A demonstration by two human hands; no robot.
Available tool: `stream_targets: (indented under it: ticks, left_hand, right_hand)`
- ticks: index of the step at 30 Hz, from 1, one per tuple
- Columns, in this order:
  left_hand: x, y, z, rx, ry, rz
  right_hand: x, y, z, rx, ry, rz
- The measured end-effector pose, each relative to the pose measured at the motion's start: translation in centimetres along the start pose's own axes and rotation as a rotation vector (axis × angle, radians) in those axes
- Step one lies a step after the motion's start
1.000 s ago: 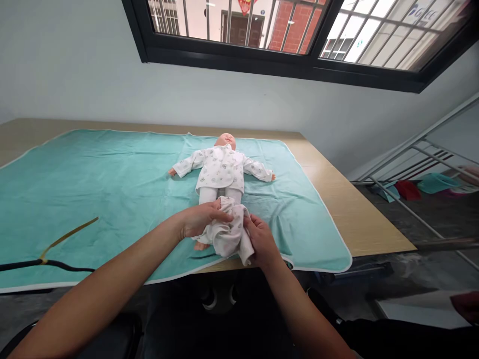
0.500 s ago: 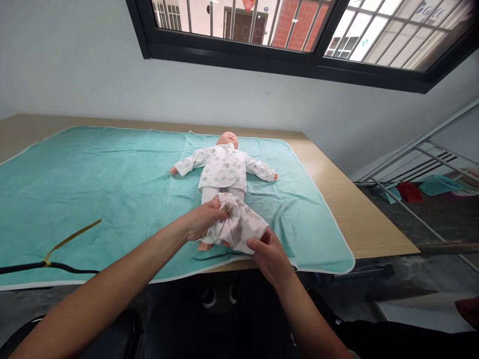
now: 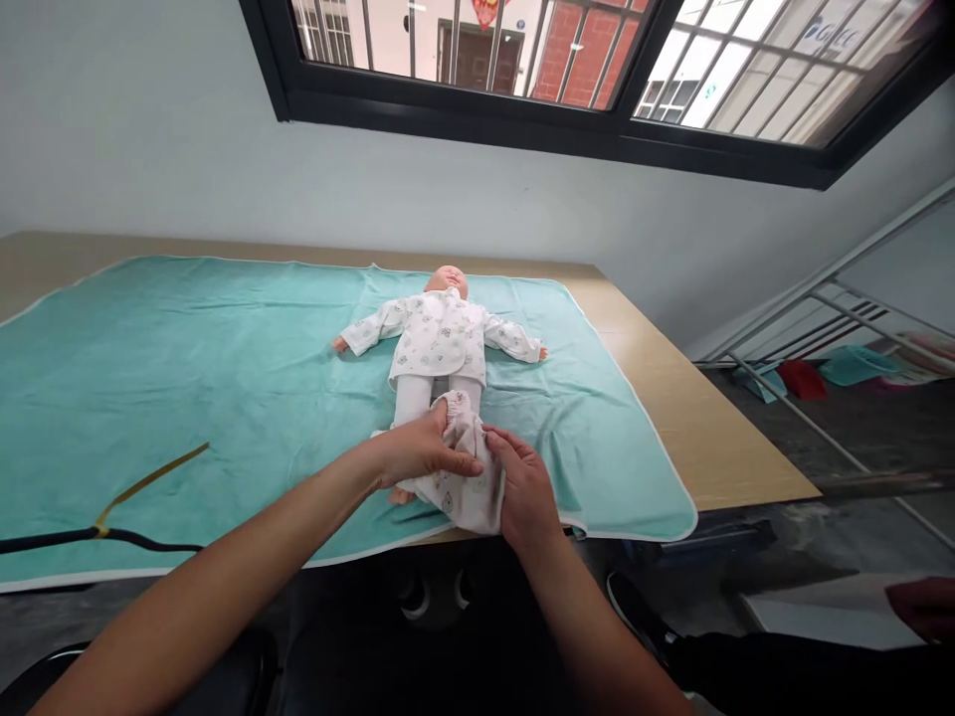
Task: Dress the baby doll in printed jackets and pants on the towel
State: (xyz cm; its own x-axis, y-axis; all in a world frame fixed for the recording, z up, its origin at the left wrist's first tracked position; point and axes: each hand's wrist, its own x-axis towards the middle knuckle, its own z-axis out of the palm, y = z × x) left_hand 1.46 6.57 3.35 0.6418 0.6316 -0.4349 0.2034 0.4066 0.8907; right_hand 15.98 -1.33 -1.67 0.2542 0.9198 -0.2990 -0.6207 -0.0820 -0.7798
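A baby doll (image 3: 439,338) lies on its back, head away from me, in a white printed jacket with its arms spread. Over its lower legs are bunched printed baby pants (image 3: 472,497) with a gathered elastic edge. My left hand (image 3: 422,449) is closed on the pants near that edge, its thumb lying across the cloth. At the other side of the fabric, my right hand (image 3: 523,487) pinches the pants between thumb and fingers. One bare doll foot (image 3: 401,495) shows below my left wrist; the other is hidden by cloth.
A turquoise mat (image 3: 224,358) with white edging covers much of the wooden table (image 3: 693,418). At the left front lies a black cable (image 3: 52,540) with a yellow tie. A metal frame (image 3: 813,428) stands right, and another person's dark-clothed leg (image 3: 783,666) shows lower right.
My right hand has shifted closer to my left, drawing the cloth together and gripping it higher up. My left thumb now reaches over the fabric. The doll stays in place.
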Motion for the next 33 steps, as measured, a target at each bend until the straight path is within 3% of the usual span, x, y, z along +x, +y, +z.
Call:
stream_targets:
  ticks: [3,8,14,22,33]
  left_hand:
    - [0.2,-0.2,0.2,-0.082,0.006,0.017]
    - [0.3,-0.9,-0.6,-0.246,-0.019,0.039]
    - [0.5,-0.8,-0.4,-0.363,-0.006,0.103]
    - [0.5,-0.5,-0.7,-0.493,-0.049,0.048]
    - [0.3,-0.2,-0.5,-0.456,0.011,0.012]
  right_hand:
    - [-0.1,0.1,0.1,0.050,-0.033,-0.042]
    - [-1.1,0.0,-1.8,0.089,-0.189,-0.027]
    - [-1.6,-0.3,-3.0,0.088,-0.066,-0.039]
    - [-1.5,-0.3,-2.9,0.210,-0.053,-0.032]
    - [-0.9,-0.5,-3.2,0.315,0.043,0.035]
